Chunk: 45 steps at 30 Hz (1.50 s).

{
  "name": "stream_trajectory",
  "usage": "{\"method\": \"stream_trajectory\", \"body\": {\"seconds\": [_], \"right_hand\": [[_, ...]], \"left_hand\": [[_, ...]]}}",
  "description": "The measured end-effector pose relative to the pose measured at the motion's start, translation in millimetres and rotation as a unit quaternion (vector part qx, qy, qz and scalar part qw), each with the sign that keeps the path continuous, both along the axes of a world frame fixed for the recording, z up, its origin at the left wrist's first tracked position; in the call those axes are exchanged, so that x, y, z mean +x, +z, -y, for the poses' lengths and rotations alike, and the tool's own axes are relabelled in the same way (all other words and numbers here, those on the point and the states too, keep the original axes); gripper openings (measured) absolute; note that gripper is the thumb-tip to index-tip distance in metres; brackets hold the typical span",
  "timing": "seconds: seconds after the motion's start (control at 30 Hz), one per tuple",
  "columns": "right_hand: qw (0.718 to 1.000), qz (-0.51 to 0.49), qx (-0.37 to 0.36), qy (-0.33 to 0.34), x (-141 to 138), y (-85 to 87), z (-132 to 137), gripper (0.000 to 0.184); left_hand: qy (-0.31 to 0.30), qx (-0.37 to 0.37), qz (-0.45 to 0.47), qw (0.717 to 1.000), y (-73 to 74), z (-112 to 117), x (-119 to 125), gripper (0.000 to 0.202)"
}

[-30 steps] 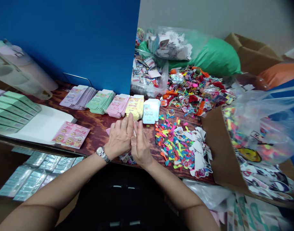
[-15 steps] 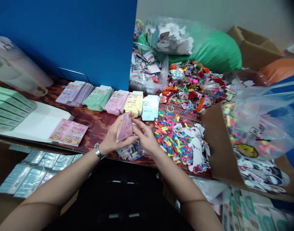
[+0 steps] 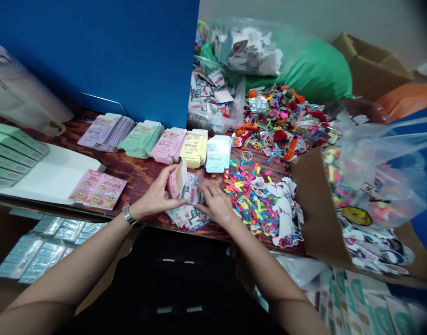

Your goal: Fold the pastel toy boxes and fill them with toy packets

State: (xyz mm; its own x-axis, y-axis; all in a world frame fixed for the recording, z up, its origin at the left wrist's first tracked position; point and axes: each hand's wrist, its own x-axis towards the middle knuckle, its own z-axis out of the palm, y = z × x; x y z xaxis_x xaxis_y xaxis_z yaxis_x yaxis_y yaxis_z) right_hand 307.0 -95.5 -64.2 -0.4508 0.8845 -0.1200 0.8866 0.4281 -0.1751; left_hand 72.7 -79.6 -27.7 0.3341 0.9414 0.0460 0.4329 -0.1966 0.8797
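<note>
My left hand [image 3: 159,193] is closed around a small pink paper box [image 3: 177,179], which stands tilted with its opening toward the right. In my right hand [image 3: 216,202] is a printed card [image 3: 191,191], held at the mouth of the box; how far it reaches inside I cannot tell. Below both hands lies a loose pile of printed cards [image 3: 185,217] at the table's front edge. Just behind the box are flattened cartons in pink [image 3: 169,145], yellow [image 3: 195,149] and pale blue [image 3: 218,154] stacks. Colourful small balloons [image 3: 251,204] are scattered right of my right hand.
Purple [image 3: 98,132] and green [image 3: 140,139] carton stacks continue the row leftward. A pink printed sheet [image 3: 98,190] and green boxes [image 3: 14,153] lie left. White cut-out stickers [image 3: 288,204], a cardboard box [image 3: 313,204] and a heap of trinkets [image 3: 283,121] are right.
The pink box has been opened and tipped upright in my left hand. My right hand has moved down to the card pile and now holds a card at the box's mouth.
</note>
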Motion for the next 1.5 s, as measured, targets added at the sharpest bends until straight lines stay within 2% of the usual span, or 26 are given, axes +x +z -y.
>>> {"method": "stream_trajectory", "body": {"seconds": [0.1, 0.27, 0.33, 0.4, 0.47, 0.53, 0.63, 0.7, 0.77, 0.87, 1.0, 1.07, 1.13, 1.2, 1.27, 1.3, 1.4, 1.5], "right_hand": [[1.0, -0.003, -0.015, -0.013, 0.2, 6.1, -4.6, 0.074], [0.999, -0.032, -0.027, -0.027, -0.1, 3.0, -6.3, 0.058], [0.995, -0.1, -0.016, -0.026, 5.0, 0.6, -5.6, 0.041], [0.979, -0.205, -0.009, -0.012, 14.9, 4.3, -4.8, 0.021], [0.951, -0.309, 0.0, -0.009, 27.5, 17.3, -4.0, 0.016], [0.925, -0.376, 0.037, -0.04, 38.3, 37.5, -3.3, 0.015], [0.907, -0.394, 0.125, -0.076, 41.7, 66.4, -3.3, 0.016], [0.916, -0.36, 0.172, -0.045, 33.0, 74.6, -3.6, 0.018], [0.93, -0.313, 0.192, -0.002, 18.1, 71.4, -3.1, 0.022], [0.943, -0.274, 0.19, 0.022, -6.2, 55.1, 0.7, 0.025], [0.93, -0.315, 0.184, 0.035, -16.3, 42.3, 8.6, 0.025], [0.925, -0.341, 0.164, 0.026, -0.3, 42.1, 7.2, 0.025], [0.938, -0.315, 0.141, -0.033, 32.1, 41.4, -1.4, 0.027], [0.957, -0.22, 0.117, -0.147, 75.5, 37.7, -15.8, 0.029], [0.955, -0.078, 0.08, -0.276, 119.4, 30.8, -31.0, 0.033], [0.949, -0.049, 0.068, -0.303, 138.1, 26.5, -37.3, 0.035], [0.948, -0.009, 0.036, -0.317, 172.2, 13.1, -47.2, 0.046], [0.952, -0.004, 0.016, -0.304, 179.3, 4.2, -46.1, 0.044]], "left_hand": [[0.017, -0.016, 0.005, 1.0, -1.9, 0.7, -4.0, 0.084], [0.07, 0.008, 0.008, 0.997, -6.5, 0.9, -3.7, 0.075], [0.092, 0.027, -0.012, 0.995, -10.3, 0.3, -4.5, 0.073], [0.118, 0.056, -0.043, 0.99, -15.5, -0.6, -7.4, 0.072], [0.137, 0.094, -0.081, 0.983, -20.5, -1.5, -11.5, 0.071], [0.142, 0.141, -0.13, 0.971, -23.4, -1.8, -14.6, 0.068], [0.122, 0.212, -0.209, 0.947, -22.9, -0.6, -12.7, 0.062], [0.098, 0.247, -0.237, 0.934, -21.9, 2.0, -6.4, 0.059], [0.079, 0.271, -0.245, 0.928, -23.2, 5.9, 2.3, 0.058], [0.055, 0.281, -0.247, 0.926, -29.9, 11.5, 15.1, 0.057], [0.038, 0.282, -0.224, 0.932, -36.8, 12.0, 23.0, 0.059], [0.037, 0.278, -0.213, 0.936, -36.2, 9.5, 21.7, 0.063], [0.035, 0.262, -0.207, 0.942, -34.5, 7.0, 18.7, 0.066], [0.032, 0.242, -0.205, 0.948, -33.5, 5.5, 16.5, 0.067], [0.027, 0.23, -0.2, 0.952, -34.0, 5.2, 16.7, 0.068], [0.024, 0.229, -0.196, 0.953, -34.7, 5.3, 17.8, 0.069], [0.015, 0.234, -0.186, 0.954, -37.4, 5.4, 22.9, 0.072], [0.007, 0.236, -0.184, 0.954, -39.6, 4.6, 26.3, 0.072]]}}
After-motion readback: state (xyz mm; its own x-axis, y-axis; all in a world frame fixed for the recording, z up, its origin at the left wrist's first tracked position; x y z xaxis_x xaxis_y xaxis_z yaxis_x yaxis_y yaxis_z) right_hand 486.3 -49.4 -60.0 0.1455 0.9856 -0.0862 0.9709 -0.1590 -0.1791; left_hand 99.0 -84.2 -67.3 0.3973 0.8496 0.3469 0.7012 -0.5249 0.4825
